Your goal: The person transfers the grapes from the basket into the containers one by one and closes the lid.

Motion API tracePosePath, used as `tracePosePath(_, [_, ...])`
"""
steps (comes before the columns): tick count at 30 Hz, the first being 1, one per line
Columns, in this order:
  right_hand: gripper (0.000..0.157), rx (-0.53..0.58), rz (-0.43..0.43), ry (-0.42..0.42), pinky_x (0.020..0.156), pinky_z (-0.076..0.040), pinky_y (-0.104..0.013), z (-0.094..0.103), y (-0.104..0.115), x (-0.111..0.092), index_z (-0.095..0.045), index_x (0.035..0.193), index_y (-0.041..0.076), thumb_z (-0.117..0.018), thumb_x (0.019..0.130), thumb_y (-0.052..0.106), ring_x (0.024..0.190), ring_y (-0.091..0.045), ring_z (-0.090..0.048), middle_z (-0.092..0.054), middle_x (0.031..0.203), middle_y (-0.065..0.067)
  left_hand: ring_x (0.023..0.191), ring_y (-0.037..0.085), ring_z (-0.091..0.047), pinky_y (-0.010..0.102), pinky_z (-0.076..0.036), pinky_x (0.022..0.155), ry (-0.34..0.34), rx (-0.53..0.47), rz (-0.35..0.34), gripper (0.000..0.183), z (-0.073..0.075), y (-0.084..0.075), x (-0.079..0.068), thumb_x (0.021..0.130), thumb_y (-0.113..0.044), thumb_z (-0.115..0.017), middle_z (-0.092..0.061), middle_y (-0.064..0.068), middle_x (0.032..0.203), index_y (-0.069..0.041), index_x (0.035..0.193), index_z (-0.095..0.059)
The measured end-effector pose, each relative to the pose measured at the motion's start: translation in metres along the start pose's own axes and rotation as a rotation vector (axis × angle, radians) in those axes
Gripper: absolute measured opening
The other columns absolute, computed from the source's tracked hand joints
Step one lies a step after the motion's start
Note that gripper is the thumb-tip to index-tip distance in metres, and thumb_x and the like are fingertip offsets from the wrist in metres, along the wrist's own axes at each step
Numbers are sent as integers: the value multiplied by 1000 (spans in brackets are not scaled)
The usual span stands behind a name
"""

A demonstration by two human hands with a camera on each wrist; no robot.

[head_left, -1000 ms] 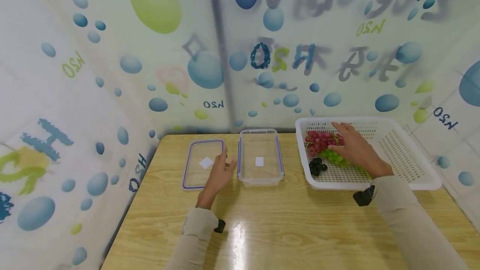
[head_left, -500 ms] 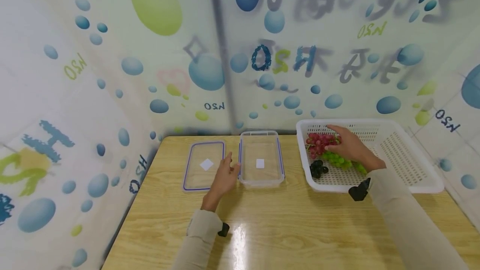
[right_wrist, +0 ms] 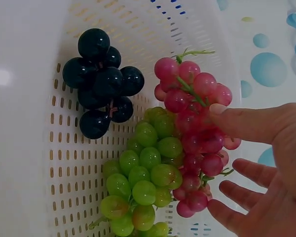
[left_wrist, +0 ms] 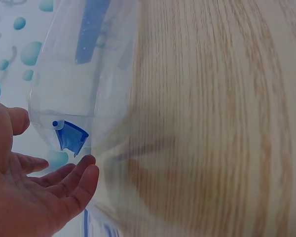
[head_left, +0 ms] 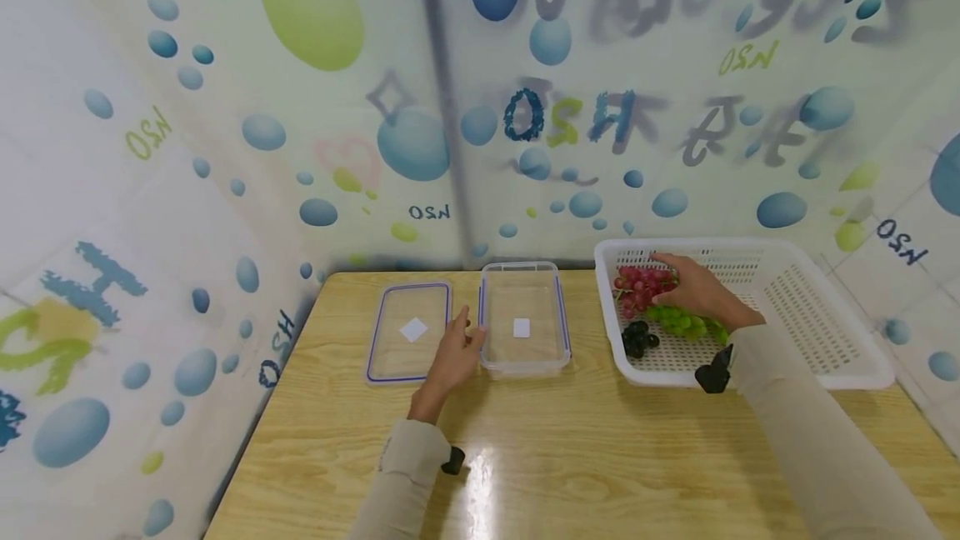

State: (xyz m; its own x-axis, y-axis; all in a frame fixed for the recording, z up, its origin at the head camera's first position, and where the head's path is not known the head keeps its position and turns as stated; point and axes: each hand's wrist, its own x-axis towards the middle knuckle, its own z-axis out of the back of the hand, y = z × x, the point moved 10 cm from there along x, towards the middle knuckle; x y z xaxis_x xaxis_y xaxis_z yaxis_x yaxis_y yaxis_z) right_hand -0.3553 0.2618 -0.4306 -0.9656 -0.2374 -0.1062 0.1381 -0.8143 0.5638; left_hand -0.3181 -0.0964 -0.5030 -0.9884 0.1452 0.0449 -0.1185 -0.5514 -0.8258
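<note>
Right hand (head_left: 701, 292) spread loosely at the red grapes (right_wrist: 191, 142), and its wrist view bares more of them than the head view! Left hand (head_left: 454, 357) relaxed beside the box (head_left: 525, 363).

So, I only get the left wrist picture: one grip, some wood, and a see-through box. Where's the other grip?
Observer: The right grip is over the white basket, right by the red grapes; I can't tell whether it touches them.
Operator: Ooh! Are there only red ones in there?
Observer: No, green grapes and a dark bunch lie in it too.
Operator: And does my box have any marks on it that I can't see?
Observer: Looking down from the head view, a small white square shows at the bottom of the clear box; I can't tell whether it's inside or underneath.
</note>
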Motion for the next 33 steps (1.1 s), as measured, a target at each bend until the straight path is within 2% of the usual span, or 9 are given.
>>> tracePosePath(9, [74, 5, 14, 35, 108, -28, -69, -6, -4, 3, -31, 150, -7, -70, 88, 4, 136, -57, -30, -31, 149, -38, 109, 39, -58, 54, -47, 96, 21, -21, 0, 60, -8, -3, 0, 106, -22, -45, -45, 34, 136, 8, 153, -24])
tracePosePath(14, [74, -11, 2, 49, 109, -27, -68, -8, -6, 5, -32, 150, -5, -71, 88, 5, 136, -57, -29, -32, 149, -37, 106, 37, -57, 54, -46, 96, 1, -3, -29, 57, -10, -6, 1, 105, -18, -46, -49, 34, 131, 10, 151, -27])
tracePosePath(18, [70, -17, 7, 54, 108, -29, -68, -10, -4, 6, -36, 148, -5, -71, 88, 4, 134, -56, -34, -37, 147, -36, 105, 37, -55, 56, -44, 97, -7, 22, -39, 56, -12, -5, 2, 106, -20, -44, -51, 33, 128, 9, 152, -28])
tracePosePath(27, [65, -69, 7, 78, 107, -34, -66, -12, -2, 11, -45, 145, -3, -71, 85, 0, 127, -51, -45, -47, 141, -33, 113, 42, -55, 58, -41, 102, -16, 59, -5, 56, -16, -1, 2, 106, -22, -41, -53, 32, 128, 4, 154, -27])
tracePosePath(33, [64, -137, 15, 89, 103, -40, -63, -14, 2, 11, -48, 143, -4, -72, 83, -3, 119, -47, -52, -54, 134, -31, 120, 45, -53, 59, -39, 104, -12, 39, 15, 57, -17, 0, 1, 107, -23, -40, -51, 33, 131, 2, 155, -25])
